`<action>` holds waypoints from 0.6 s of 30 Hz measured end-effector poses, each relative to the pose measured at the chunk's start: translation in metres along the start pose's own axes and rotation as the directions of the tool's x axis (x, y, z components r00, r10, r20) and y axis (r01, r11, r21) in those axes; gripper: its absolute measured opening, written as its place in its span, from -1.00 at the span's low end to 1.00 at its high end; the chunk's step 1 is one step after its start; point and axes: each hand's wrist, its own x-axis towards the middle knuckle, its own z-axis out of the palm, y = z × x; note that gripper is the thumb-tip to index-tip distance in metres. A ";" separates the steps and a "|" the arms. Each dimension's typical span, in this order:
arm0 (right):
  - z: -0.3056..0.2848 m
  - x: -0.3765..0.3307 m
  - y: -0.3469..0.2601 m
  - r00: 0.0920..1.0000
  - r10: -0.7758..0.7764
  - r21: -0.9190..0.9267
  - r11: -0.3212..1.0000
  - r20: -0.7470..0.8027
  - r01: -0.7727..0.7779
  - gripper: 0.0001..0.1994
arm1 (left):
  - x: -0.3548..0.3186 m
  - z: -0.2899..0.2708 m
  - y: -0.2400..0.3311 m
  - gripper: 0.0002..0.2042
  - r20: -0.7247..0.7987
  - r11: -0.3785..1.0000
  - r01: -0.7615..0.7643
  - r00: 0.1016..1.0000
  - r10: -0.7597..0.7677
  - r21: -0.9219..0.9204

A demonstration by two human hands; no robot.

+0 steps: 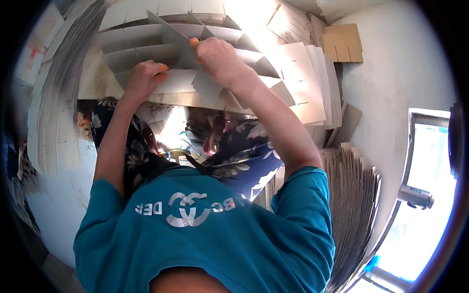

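Observation:
A grid of slotted grey cardboard divider strips (144,52) stands part-interlocked on the worktable, long strips running across and shorter ones crossing them. My right hand (221,57) is closed on an upright cross strip (177,43) near the middle, its orange-covered fingertips against the board. Lower and to the left, my left hand (143,82) is curled closed at the nearest long strip (178,80). Orange covers show on its fingertips too. What lies between those left fingers is partly hidden. Several cross strips lean at an angle on the right side of the grid.
Pale slotted sheets (303,83) are stacked right of the grid, with brown cardboard pieces (343,44) against the wall beyond. A tall stack of sheets (63,93) stands at left. More cardboard (351,215) is packed upright at lower right, near a bright window (427,161).

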 end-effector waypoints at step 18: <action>0.029 -0.248 0.224 0.571 0.399 -0.314 0.547 -0.718 -0.776 -0.43 | -0.013 -0.021 0.028 -0.52 -0.051 0.982 -0.083 0.994 0.092 0.169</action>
